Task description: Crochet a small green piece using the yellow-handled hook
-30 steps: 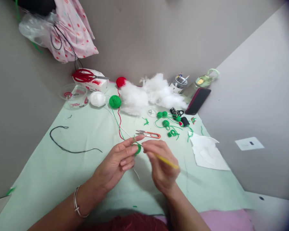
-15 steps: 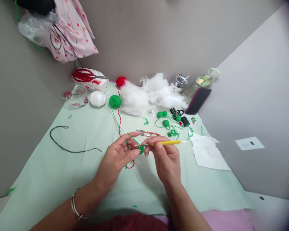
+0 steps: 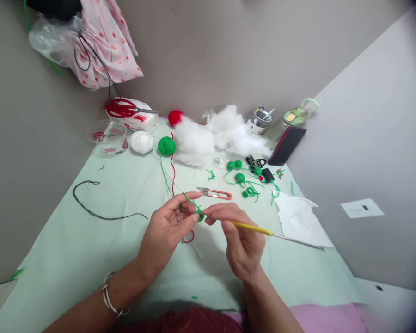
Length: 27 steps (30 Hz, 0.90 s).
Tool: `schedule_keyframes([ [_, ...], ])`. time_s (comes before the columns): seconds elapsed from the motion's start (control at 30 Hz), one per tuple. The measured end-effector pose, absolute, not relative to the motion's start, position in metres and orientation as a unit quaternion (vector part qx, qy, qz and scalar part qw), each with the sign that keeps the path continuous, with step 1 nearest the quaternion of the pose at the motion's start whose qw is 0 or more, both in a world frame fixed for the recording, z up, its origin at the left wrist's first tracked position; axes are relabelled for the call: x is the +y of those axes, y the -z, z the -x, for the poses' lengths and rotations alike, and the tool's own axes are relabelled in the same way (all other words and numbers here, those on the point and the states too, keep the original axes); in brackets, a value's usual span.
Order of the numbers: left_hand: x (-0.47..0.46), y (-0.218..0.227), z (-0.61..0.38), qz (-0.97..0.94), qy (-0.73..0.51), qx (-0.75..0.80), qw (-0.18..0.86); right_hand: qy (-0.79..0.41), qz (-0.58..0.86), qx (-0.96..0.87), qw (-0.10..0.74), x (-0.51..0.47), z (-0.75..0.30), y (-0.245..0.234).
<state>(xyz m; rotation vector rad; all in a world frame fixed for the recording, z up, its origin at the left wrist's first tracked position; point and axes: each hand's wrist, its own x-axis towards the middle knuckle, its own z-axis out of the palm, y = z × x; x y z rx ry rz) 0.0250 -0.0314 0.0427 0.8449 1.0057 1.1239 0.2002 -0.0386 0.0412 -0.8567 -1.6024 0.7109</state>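
My left hand (image 3: 168,224) pinches a small green crochet piece (image 3: 200,216) between thumb and fingers. Green yarn runs over its raised index finger and back toward the green yarn ball (image 3: 167,146). In my right hand (image 3: 244,240) is a crochet hook with a yellow handle (image 3: 254,228), held between thumb and fingers. The hook's tip meets the green piece; the exact stitch is too small to make out. Just beyond my fingers lie orange-handled thread snips (image 3: 217,194). Below the piece, a loop of red yarn (image 3: 189,239) rests on the cloth.
Behind are a white yarn ball (image 3: 142,142), a red yarn ball (image 3: 175,117) and white stuffing (image 3: 225,132). Several green crocheted pieces (image 3: 240,178) sit at right, near a leaning phone (image 3: 287,145) and white paper (image 3: 300,219). Red scissors (image 3: 122,108) top a tissue pack. A dark cord (image 3: 90,210) lies left.
My right hand has turned and shifted slightly right and down, so the hook's far end now slants downward. The hook tip has moved onto the green piece. My left hand is nearly still.
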Motion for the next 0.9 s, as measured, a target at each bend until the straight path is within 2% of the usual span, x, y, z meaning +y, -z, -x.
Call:
schedule_keyframes([
  [0.17,-0.032,-0.040,-0.027,-0.375,-0.508,0.449,0.633,-0.191,0.362,-0.748,0.523,-0.040,-0.202,-0.039],
  [0.33,-0.029,-0.038,-0.027,-0.314,-0.487,0.389,0.717,-0.092,0.377,-0.792,0.471,-0.042,-0.199,-0.033],
  [0.47,-0.023,-0.040,-0.024,-0.226,-0.429,0.330,0.810,-0.157,0.396,-0.744,0.515,-0.043,-0.199,-0.034],
  [0.57,-0.021,-0.042,-0.023,-0.222,-0.446,0.341,0.797,-0.286,0.402,-0.638,0.592,-0.039,-0.198,-0.038],
  [0.67,-0.024,-0.043,-0.024,-0.276,-0.466,0.357,0.761,-0.371,0.381,-0.588,0.609,-0.034,-0.194,-0.040],
  [0.77,-0.029,-0.044,-0.029,-0.316,-0.477,0.371,0.732,-0.346,0.381,-0.620,0.593,-0.033,-0.190,-0.037],
  [0.9,-0.031,-0.045,-0.032,-0.294,-0.486,0.382,0.729,-0.228,0.396,-0.689,0.563,-0.040,-0.188,-0.027],
])
